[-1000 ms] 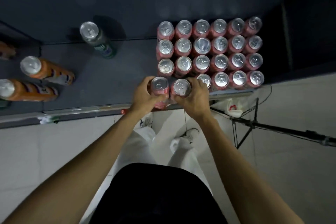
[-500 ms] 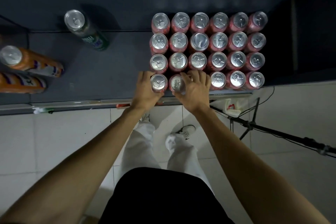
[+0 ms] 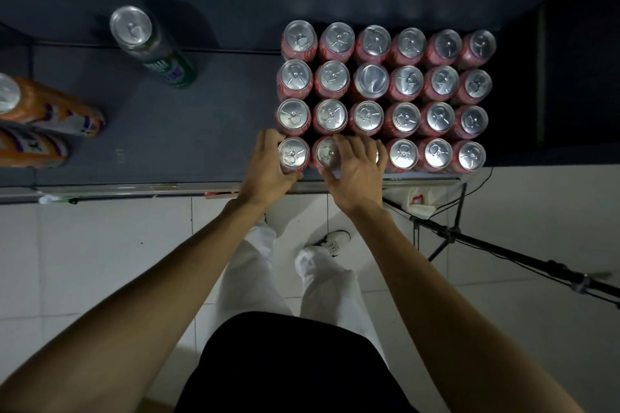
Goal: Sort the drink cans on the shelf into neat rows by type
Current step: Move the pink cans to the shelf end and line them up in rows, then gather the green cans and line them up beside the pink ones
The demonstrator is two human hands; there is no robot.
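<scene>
The dark shelf (image 3: 201, 131) carries a block of red cans (image 3: 385, 97) at its right end, all upright, lids up, in four rows running along the front edge. The left hand (image 3: 268, 166) curls round the front-left can (image 3: 293, 154). The right hand (image 3: 357, 169), half a second ago lower over its neighbour (image 3: 327, 152), now rests there, fingers spread.

On the shelf (image 3: 208, 131), a block of cans (image 3: 384, 99) stands at the right, four rows deep and six across, packed side by side. The left hand (image 3: 268, 164) holds the leftmost can (image 3: 292, 153) of the front row, and the right hand (image 3: 357, 168) lies over the next two cans beside it. Well apart to the left, a tall can (image 3: 151, 43) stands near the back, with two more cans (image 3: 40, 121) at the far left edge.
</scene>
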